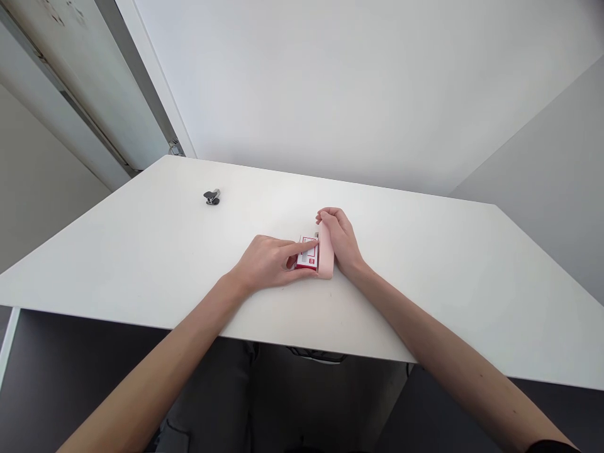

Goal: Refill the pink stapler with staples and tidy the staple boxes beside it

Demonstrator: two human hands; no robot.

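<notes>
My left hand (268,261) holds a small red-and-white box (309,258) just above or on the white table. Its thumb lies along the near side and a finger reaches over the top. Right against the box is a pink stapler (325,255), its long body pointing away from me. My right hand (343,239) is closed about the stapler's far part from the right, fingers curled at the far end. A bit of metal shows there beside the box. What lies under both palms is hidden.
A black and silver staple remover (212,197) lies at the far left of the white table (141,251). Behind the table rises a white wall (321,88). The table's near edge runs below my forearms.
</notes>
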